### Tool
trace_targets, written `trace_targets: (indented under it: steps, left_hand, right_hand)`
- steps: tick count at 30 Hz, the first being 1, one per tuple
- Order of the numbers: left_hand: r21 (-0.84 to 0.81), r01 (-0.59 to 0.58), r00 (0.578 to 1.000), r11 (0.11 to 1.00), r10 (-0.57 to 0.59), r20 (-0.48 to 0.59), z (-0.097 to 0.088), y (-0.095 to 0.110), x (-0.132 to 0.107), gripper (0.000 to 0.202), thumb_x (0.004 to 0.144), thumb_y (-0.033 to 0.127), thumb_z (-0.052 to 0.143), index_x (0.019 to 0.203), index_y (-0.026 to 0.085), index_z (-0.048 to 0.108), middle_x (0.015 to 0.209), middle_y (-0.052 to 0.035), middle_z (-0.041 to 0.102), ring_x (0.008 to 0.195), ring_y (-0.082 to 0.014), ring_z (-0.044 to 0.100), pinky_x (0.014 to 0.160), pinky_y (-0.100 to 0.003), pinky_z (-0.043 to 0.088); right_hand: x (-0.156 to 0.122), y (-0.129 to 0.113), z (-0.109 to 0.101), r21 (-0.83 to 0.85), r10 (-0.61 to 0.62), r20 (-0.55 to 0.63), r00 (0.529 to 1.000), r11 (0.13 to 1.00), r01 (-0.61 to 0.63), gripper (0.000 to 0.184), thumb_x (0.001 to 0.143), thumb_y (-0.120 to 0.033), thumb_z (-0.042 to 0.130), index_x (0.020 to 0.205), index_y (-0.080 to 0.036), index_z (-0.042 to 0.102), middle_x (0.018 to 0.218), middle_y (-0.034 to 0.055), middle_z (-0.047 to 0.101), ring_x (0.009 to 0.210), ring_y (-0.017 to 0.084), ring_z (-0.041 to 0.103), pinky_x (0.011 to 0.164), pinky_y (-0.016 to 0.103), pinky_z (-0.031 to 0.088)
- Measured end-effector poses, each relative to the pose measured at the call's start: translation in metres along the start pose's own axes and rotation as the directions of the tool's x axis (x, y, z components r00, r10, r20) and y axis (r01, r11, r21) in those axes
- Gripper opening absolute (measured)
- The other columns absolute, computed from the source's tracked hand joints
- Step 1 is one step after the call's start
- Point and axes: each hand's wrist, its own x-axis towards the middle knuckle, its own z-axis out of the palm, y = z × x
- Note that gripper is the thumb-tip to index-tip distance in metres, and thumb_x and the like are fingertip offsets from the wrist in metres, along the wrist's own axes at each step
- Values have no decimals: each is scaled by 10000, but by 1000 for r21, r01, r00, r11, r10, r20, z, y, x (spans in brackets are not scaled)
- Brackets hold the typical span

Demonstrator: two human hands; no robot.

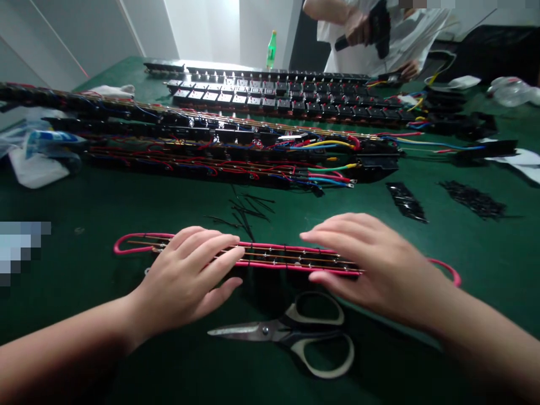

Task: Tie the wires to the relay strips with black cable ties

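Observation:
A long black socket strip with pink-red wires and copper rails [278,260] lies across the green table in front of me. My left hand [192,275] rests flat on its left part, fingers stretched out. My right hand [371,261] lies flat on its right part, fingers also extended. Neither hand grips anything. A pink wire loops out at each end of the strip. Scissors with grey handles [291,332] lie shut just in front of the strip, between my forearms.
Loose black cable ties [247,211] lie behind the strip; two more piles [407,202] sit to the right. Several wired socket strips [236,152] are stacked across the middle. A green bottle [271,50] stands at the back. Another person [371,28] holds a black tool.

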Motion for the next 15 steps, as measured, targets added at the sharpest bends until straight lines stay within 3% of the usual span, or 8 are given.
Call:
trace_targets:
  steps: [2, 5, 11, 15]
  left_hand:
    - [74, 37, 998, 997, -41, 50, -2, -4, -1, 408, 960, 394, 622, 1268, 128, 590, 1255, -174, 689, 1087, -330, 657, 938, -509, 519]
    - [139, 106, 980, 985, -127, 151, -5, -12, -2, 522, 977, 510, 559, 1300, 101, 580, 1252, -201, 682, 1075, -355, 663, 900, -528, 538]
    - [89, 130, 956, 987, -149, 252, -8, -29, -3, 504, 999, 576, 503, 1149, 120, 659, 1054, -151, 745, 890, -296, 712, 732, -428, 573]
    - [68, 99, 957, 993, -113, 267, -13, -35, -5, 571, 1037, 556, 420, 1291, 77, 599, 1063, -158, 755, 886, -277, 732, 729, -401, 596]
  right_hand:
    - [-2, -6, 23, -55, -29, 92, 995, 998, 34, 471, 838, -405, 760, 1199, -115, 674, 1119, 169, 751, 1031, 332, 693, 865, 495, 571]
    - [-9, 5, 40, -85, 49, 148, 988, 996, -37, 657, 783, -366, 809, 1328, -69, 595, 1221, 213, 707, 1078, 350, 681, 868, 499, 579]
    - [-9, 19, 36, -1, 10, 286, 958, 1000, -10, 382, 901, -311, 712, 1239, -145, 644, 1090, 139, 748, 934, 272, 707, 746, 387, 592]
    - [-7, 22, 31, -14, 1, 339, 941, 1000, 4, 307, 895, -315, 726, 1154, -164, 660, 1005, 109, 741, 852, 251, 697, 710, 358, 573]
